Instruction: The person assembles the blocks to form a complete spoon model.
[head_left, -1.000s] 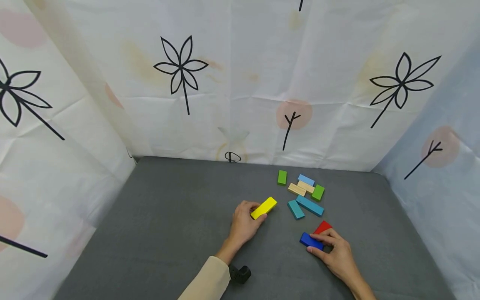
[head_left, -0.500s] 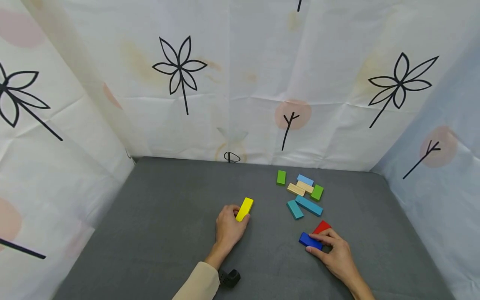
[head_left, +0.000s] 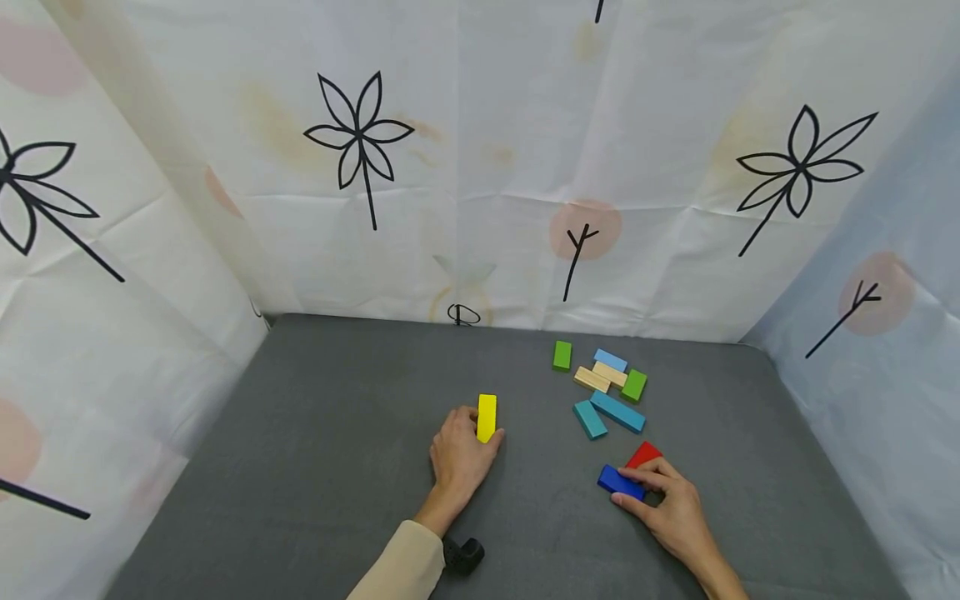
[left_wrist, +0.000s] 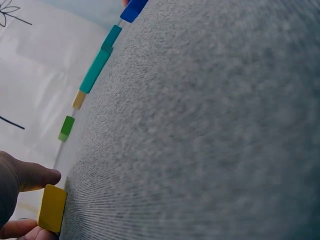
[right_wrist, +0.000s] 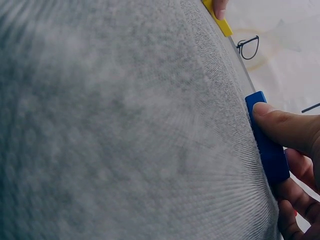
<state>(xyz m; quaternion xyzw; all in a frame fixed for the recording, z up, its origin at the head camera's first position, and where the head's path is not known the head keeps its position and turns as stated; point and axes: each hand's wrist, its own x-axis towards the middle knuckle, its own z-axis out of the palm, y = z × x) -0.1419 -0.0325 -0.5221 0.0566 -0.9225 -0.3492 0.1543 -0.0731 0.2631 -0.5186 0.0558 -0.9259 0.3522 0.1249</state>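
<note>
Grey tabletop | left grip pinches yellow block | right grip pinches blue block | red block behind it, contact unclear

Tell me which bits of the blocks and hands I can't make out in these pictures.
Red block: head view, partly hidden by the right hand, so its full shape is unclear.
Blue block: head view, partly covered by the right hand; left wrist view, cut off by the top edge.
Yellow block: right wrist view, cut off by the top edge.
Left hand: left wrist view, cut off by the left edge.
</note>
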